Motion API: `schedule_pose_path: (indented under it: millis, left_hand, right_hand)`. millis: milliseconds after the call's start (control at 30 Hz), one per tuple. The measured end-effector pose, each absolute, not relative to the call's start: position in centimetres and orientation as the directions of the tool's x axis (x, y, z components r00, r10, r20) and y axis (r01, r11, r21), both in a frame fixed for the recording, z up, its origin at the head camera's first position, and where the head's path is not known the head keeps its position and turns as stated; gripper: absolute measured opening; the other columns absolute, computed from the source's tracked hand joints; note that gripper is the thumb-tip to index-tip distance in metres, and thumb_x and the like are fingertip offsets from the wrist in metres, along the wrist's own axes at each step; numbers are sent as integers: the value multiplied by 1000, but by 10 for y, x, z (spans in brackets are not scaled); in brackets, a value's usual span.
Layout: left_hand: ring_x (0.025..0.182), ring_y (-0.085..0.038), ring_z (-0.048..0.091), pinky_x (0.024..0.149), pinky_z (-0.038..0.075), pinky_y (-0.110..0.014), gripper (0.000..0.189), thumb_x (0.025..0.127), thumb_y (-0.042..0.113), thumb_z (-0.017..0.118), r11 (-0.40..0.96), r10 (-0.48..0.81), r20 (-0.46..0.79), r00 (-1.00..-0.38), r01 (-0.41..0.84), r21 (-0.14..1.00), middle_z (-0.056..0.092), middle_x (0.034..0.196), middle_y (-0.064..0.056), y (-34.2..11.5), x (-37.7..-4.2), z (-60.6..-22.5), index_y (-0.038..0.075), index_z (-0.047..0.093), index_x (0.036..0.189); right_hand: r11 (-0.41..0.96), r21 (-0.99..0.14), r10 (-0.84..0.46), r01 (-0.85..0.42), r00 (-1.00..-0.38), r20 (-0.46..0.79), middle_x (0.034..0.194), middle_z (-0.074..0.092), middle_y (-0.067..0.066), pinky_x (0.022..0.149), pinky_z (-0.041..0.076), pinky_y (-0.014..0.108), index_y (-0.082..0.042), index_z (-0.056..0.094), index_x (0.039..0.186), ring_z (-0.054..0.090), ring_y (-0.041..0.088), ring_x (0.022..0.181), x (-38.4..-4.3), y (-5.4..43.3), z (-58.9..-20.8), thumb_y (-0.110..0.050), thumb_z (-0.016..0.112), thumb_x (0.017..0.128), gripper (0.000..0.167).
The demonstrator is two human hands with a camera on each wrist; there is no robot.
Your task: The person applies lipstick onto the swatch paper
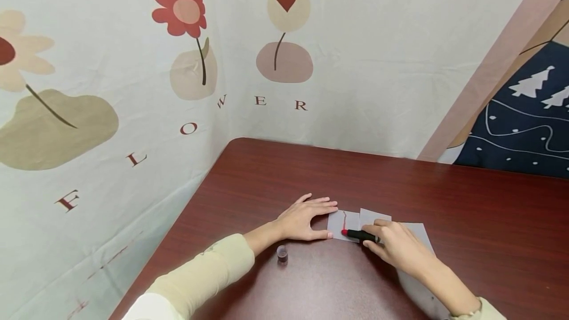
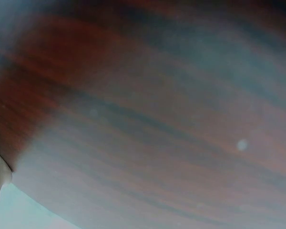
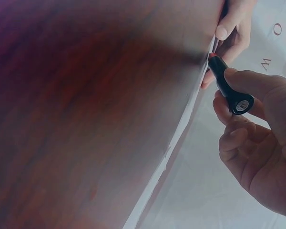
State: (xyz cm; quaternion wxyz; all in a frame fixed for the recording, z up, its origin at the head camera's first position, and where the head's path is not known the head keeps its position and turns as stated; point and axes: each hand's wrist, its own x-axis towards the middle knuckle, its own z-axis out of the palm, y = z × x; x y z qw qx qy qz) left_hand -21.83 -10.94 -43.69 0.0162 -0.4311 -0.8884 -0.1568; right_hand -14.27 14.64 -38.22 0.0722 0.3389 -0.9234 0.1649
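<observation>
My right hand [image 1: 400, 247] pinches a black lipstick [image 1: 361, 235] between thumb and fingers. Its red tip touches a small white paper [image 1: 351, 220], at the lower end of a wavy red line. In the right wrist view the round labelled base of the lipstick [image 3: 229, 90] shows between my fingers. My left hand [image 1: 306, 217] lies with fingers spread, thumb and fingertips resting on the paper's left edge. A small clear cap with a dark lower part [image 1: 282, 255] stands on the table, below the left hand.
More white paper [image 1: 415, 233] lies under and beside my right hand. The reddish-brown wooden table [image 1: 266, 177] meets a pale cloth with printed flowers and letters [image 1: 355, 78] at its back and left. A dark blue cloth with white trees [image 1: 524, 122] hangs at the right.
</observation>
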Motion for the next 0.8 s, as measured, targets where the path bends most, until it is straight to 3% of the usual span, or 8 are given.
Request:
schedule_pose_path:
  millis: [800]
  left_hand:
    - [134, -4, 26, 108, 16, -47, 65, 84, 58, 55, 569, 765, 167, -621, 775, 275, 39, 142, 12, -110, -220, -435, 23, 47, 138]
  right_hand:
    - [715, -248, -609, -654, -756, 240, 75, 57, -5, 50, 42, 22, -4, 71, 95, 44, -1, 55, -139, 147, -380, -14, 73, 79, 20]
